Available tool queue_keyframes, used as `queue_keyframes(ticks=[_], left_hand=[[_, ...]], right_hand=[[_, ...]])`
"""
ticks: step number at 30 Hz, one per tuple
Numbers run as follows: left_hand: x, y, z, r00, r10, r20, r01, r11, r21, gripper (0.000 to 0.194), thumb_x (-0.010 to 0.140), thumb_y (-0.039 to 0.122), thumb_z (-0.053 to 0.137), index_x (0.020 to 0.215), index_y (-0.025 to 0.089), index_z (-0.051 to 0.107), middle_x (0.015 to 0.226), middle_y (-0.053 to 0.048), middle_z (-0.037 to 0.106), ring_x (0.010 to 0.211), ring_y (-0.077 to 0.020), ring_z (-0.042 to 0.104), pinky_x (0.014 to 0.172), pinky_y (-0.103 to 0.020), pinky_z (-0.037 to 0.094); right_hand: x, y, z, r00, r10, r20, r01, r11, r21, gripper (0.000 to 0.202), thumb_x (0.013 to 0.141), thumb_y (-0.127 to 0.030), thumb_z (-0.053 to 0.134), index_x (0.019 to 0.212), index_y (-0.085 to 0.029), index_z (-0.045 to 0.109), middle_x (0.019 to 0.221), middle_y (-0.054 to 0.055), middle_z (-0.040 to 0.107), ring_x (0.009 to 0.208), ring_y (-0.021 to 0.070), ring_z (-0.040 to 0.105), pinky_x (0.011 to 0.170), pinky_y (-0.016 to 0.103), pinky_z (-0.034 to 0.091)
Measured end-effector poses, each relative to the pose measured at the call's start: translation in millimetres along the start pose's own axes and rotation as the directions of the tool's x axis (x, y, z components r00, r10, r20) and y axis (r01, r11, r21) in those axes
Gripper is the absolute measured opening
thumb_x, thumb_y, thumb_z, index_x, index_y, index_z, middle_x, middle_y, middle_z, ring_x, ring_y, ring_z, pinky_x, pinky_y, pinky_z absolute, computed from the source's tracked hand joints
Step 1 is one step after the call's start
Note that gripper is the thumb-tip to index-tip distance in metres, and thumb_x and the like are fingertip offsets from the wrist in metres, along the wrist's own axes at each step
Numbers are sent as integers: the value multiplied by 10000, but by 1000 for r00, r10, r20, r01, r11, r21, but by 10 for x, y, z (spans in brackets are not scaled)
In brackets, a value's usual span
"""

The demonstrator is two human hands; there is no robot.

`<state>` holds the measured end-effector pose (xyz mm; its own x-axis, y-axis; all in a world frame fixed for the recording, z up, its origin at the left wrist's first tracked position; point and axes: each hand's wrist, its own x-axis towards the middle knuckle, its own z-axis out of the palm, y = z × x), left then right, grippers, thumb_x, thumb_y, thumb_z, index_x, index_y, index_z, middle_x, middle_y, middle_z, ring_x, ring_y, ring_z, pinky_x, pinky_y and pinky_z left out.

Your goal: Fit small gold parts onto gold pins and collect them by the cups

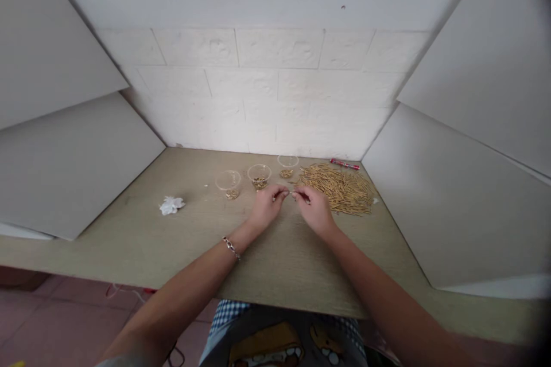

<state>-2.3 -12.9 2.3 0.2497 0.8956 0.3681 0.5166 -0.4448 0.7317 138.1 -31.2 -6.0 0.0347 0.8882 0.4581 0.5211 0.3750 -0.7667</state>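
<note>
My left hand (267,203) and my right hand (315,208) meet above the middle of the table, fingertips almost touching. Both are closed in a pinch, and whatever sits between the fingertips is too small to make out. Just beyond my right hand spreads a wide pile of thin gold-coloured sticks (344,189). Behind my left hand stands a clear round tub (259,172) with small gold and dark pieces in it. Farther left, another clear tub (228,180) holds small pale-gold pieces. A third clear tub (287,161), with small gold bits, stands behind the gap between my hands.
A crumpled white tissue (171,205) lies at the left of the table (193,178). Behind the pile rests a red printed tube (344,164). Grey panels (77,166) flank both sides, and a white brick-patterned wall (258,92) closes off the back.
</note>
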Motion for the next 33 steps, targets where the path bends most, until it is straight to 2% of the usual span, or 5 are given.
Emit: queue_keyframes(ticks=[8, 18, 29, 33], left_hand=[[0, 3, -6, 1000, 12, 12, -12, 1000, 21, 147, 791, 166, 492, 762, 147, 635, 736, -20, 636, 708, -116, 547, 699, -225, 415], [-2, -26, 2, 999, 30, 18, -31, 998, 46, 152, 800, 174, 481, 784, 156, 631, 774, -28, 642, 742, -126, 556, 727, -242, 424], [5, -5, -4, 1000, 0, 11, 0, 1000, 29, 158, 792, 172, 477, 772, 155, 632, 749, -21, 629, 719, -118, 542, 713, -230, 415], [15, -10, -10, 999, -38, 29, 38, 999, -23, 157, 786, 196, 475, 753, 156, 624, 731, -15, 617, 706, -118, 528, 701, -227, 403]], right_hand=[[-9, 20, 7, 998, -68, 0, 68, 993, -93, 162, 765, -215, 486, 763, -164, 640, 744, 65, 655, 652, 156, 574, 631, 278, 446], [-12, 28, 24, 996, -83, -20, 79, 986, -150, 166, 760, -217, 487, 756, -162, 643, 728, 69, 652, 638, 159, 568, 615, 278, 440], [-16, 26, 26, 998, -49, -42, 45, 994, -98, 160, 753, -236, 503, 749, -175, 651, 731, 57, 660, 649, 156, 583, 630, 277, 451], [-16, 11, 26, 999, 7, -44, -9, 1000, -30, 162, 748, -252, 512, 747, -168, 651, 732, 58, 662, 643, 154, 583, 630, 277, 454]])
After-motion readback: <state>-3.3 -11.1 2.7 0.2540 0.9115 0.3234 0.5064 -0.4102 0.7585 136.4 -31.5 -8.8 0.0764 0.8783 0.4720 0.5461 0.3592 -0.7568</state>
